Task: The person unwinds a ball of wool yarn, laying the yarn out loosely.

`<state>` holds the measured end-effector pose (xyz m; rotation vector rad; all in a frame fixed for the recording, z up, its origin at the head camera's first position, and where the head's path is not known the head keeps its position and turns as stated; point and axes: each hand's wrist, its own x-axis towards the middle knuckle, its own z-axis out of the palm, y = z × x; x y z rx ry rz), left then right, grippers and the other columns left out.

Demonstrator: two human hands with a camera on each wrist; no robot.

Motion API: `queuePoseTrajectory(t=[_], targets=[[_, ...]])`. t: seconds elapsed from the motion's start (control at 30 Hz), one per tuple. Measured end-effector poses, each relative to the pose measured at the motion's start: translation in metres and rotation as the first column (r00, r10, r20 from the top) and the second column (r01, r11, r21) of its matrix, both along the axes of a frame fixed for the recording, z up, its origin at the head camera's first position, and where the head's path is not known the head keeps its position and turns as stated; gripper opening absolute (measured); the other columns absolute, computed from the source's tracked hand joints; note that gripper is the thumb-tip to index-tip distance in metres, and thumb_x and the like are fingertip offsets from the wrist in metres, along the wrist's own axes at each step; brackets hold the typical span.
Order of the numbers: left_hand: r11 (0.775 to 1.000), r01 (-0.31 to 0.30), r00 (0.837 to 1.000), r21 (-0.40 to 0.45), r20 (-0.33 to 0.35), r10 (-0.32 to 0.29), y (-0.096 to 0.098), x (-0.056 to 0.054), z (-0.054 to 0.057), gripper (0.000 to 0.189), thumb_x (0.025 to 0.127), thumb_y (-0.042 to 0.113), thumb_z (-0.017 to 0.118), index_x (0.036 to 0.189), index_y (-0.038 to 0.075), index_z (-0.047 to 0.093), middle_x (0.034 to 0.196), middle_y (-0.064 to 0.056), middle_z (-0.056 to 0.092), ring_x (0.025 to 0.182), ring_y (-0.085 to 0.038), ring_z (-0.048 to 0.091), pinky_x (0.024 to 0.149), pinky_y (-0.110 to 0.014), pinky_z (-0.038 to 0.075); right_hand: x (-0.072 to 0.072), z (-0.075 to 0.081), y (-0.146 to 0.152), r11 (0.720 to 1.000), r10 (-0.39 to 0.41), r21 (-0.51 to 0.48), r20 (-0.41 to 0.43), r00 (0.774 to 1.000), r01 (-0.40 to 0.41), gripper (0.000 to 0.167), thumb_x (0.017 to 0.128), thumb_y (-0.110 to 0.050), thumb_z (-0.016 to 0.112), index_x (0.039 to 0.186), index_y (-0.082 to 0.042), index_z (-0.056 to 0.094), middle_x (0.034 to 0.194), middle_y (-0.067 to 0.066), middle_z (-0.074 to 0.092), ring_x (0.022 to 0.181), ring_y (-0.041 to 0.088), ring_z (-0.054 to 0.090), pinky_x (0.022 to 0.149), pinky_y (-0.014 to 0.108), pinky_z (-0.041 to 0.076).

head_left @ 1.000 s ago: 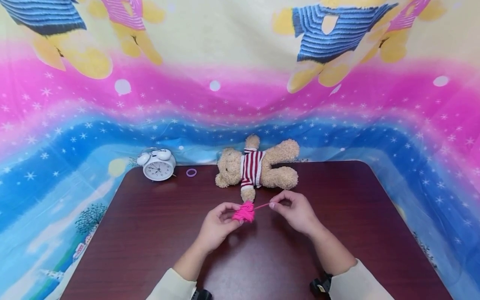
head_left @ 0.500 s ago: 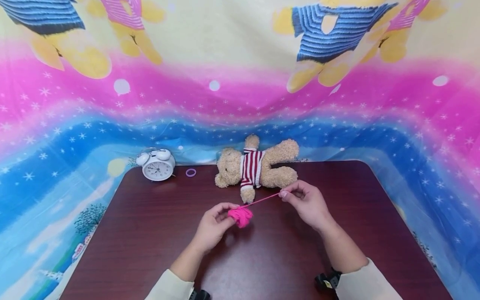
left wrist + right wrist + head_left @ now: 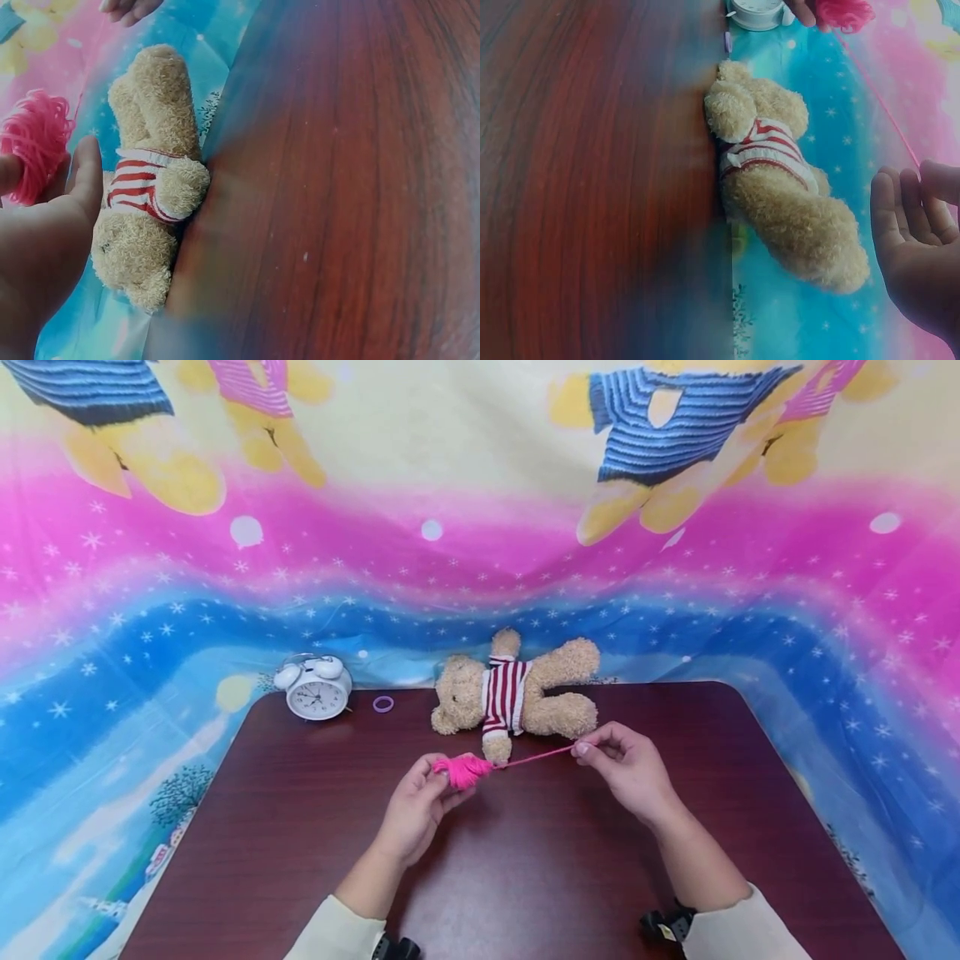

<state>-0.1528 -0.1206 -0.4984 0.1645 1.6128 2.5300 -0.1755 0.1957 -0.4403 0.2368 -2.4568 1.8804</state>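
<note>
A small bundle of bright pink yarn [image 3: 465, 770] is held in my left hand [image 3: 412, 810], gripped between thumb and fingers above the table. From the bundle a single strand runs taut up to the right, its end pinched by thumb and forefinger of my right hand [image 3: 630, 772]. In the left wrist view the looped yarn [image 3: 36, 142] shows many loose coils beside the thumb. The right wrist view shows the strand stretched from the yarn [image 3: 846, 13] down to the right hand [image 3: 922, 240]. Just beyond the hands lies a teddy bear [image 3: 506, 693] in a red-and-white striped shirt.
A white twin-bell alarm clock [image 3: 318, 693] stands at the back left of the dark brown table [image 3: 300, 827]. Right of it lies a purple ring [image 3: 383, 703]. A printed cloth [image 3: 450, 560] hangs behind and along both sides of the table.
My right hand has moved right and slightly away, lengthening the strand. My left hand has shifted a little left and turned the yarn bundle. The bear, clock and ring stay put.
</note>
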Motion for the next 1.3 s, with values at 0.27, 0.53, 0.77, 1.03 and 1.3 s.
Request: queuePoseTrajectory(t=[0.27,0.53,0.77,1.03,1.3], targets=[[0.975,0.012,0.997,0.224,0.068,-0.028,-0.003,0.0,0.003,0.019,0.109,0.006,0.039,0.127,0.006,0.043,0.132,-0.02,0.059,0.126,-0.038,0.063,0.108,-0.051,0.049,0.006,-0.001,0.014,1.0,0.002,-0.008,0.01,1.0,-0.002,0.015,0.099,-0.011,0.072,0.103,0.002,0.066,0.103,0.017,0.075,0.094,0.033,0.075,0.083,0.028,0.061],[0.933,0.007,0.987,0.36,0.145,-0.063,-0.007,-0.002,0.005,0.028,0.105,0.006,0.032,0.124,0.009,0.051,0.137,-0.014,0.052,0.119,-0.026,0.065,0.094,-0.035,0.057,0.01,0.001,0.019,1.0,0.023,-0.003,0.019,1.0,-0.023,0.015,0.1,-0.012,0.07,0.104,0.002,0.066,0.105,0.017,0.074,0.097,0.033,0.074,0.084,0.028,0.061],[0.958,-0.012,0.99,0.288,0.135,-0.028,-0.007,-0.003,0.0,0.01,0.107,0.016,0.049,0.113,0.008,0.053,0.124,-0.013,0.065,0.113,-0.024,0.069,0.098,-0.033,0.056,0.013,0.009,0.024,1.0,0.025,-0.015,-0.025,0.999,-0.026,0.017,0.101,-0.012,0.069,0.105,0.003,0.065,0.107,0.019,0.074,0.094,0.027,0.075,0.086,0.03,0.061],[0.991,-0.092,0.985,0.097,0.154,0.076,-0.005,-0.005,-0.004,0.026,0.095,-0.003,0.067,0.112,0.007,0.051,0.121,-0.015,0.07,0.102,-0.019,0.072,0.091,-0.03,0.058,0.015,0.021,0.036,0.991,-0.006,-0.131,-0.085,0.996,-0.005,0.02,0.102,-0.007,0.067,0.107,0.011,0.061,0.104,0.012,0.075,0.093,0.023,0.075,0.086,0.03,0.06],[0.994,-0.112,0.981,0.014,0.161,0.108,-0.011,-0.005,-0.006,0.029,0.094,-0.004,0.067,0.118,0.004,0.052,0.124,-0.016,0.068,0.101,-0.022,0.074,0.087,-0.029,0.058,0.013,0.027,0.053,0.969,-0.086,-0.241,-0.119,0.989,0.055,0.021,0.1,-0.006,0.069,0.107,0.013,0.061,0.098,0.008,0.077,0.088,0.018,0.075,0.085,0.029,0.061]])
